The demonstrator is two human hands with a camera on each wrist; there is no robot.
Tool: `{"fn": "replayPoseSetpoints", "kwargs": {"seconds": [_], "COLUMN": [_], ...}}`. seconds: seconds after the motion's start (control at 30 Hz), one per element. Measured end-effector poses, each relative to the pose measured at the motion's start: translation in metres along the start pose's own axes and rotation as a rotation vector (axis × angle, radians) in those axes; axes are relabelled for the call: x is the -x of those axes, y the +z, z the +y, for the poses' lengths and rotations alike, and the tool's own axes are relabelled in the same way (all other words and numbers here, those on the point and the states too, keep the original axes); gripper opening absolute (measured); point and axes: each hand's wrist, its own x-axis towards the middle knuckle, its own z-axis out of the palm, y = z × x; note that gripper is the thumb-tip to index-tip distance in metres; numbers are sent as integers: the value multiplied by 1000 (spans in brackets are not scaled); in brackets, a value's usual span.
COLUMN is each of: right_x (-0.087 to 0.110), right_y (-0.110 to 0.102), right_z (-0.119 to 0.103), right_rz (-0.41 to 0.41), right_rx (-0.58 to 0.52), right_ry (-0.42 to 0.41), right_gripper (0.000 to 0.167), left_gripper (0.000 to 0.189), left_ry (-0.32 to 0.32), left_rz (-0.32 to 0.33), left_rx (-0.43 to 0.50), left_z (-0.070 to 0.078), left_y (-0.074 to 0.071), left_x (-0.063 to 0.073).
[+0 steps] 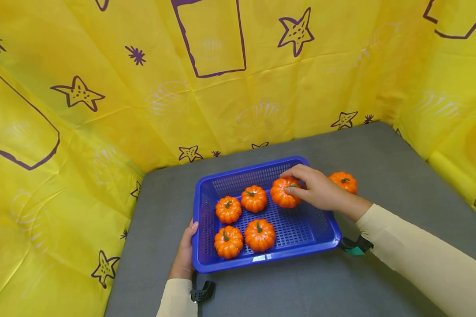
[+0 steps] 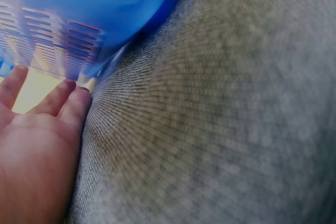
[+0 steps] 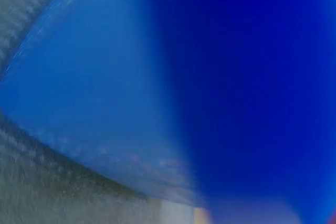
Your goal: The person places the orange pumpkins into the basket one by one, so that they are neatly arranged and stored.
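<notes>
In the head view a blue plastic basket point(image 1: 230, 266) with slotted walls sits on the grey surface. Several small orange pumpkins with green stems stand in its left half, among them one pumpkin point(image 1: 260, 236) near the front. My right hand point(image 1: 319, 187) reaches over the right rim and grips another pumpkin point(image 1: 284, 193) between thumb and fingers, inside the basket's back right part. At the left side my left hand point(image 1: 185, 248) steadies the basket, thumb tip at the rim. The left wrist view shows its fingers point(image 2: 68, 98) extended against the slotted wall.
One more pumpkin point(image 1: 344, 181) lies outside the basket on the right, partly behind my right hand. A yellow cloth point(image 1: 222, 105) with drawn stars hangs behind and beside the grey table point(image 1: 158, 211). Blue basket wall point(image 3: 252, 77) fills much of the right wrist view.
</notes>
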Motion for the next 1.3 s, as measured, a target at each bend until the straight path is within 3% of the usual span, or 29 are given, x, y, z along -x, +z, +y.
{"fn": "replayPoseSetpoints", "kwargs": {"seconds": [0.23, 0.47, 0.77, 1.3], "right_x": [-5, -13, -22, -40], "right_y": [-5, -8, -10, 4], "right_z": [7, 11, 16, 24], "right_rz": [-72, -91, -148, -220], "right_rx": [30, 43, 86, 211], "right_ry": [-34, -50, -59, -115], "right_gripper": [32, 32, 32, 29], "left_gripper": [75, 76, 74, 74], "left_ry": [-1, 6, 30, 7], "left_rz": [-1, 3, -39, -19], "left_rx": [12, 5, 39, 14], "left_z": [0, 0, -3, -1], "left_y": [0, -1, -1, 0], "left_x": [-1, 0, -3, -3]}}
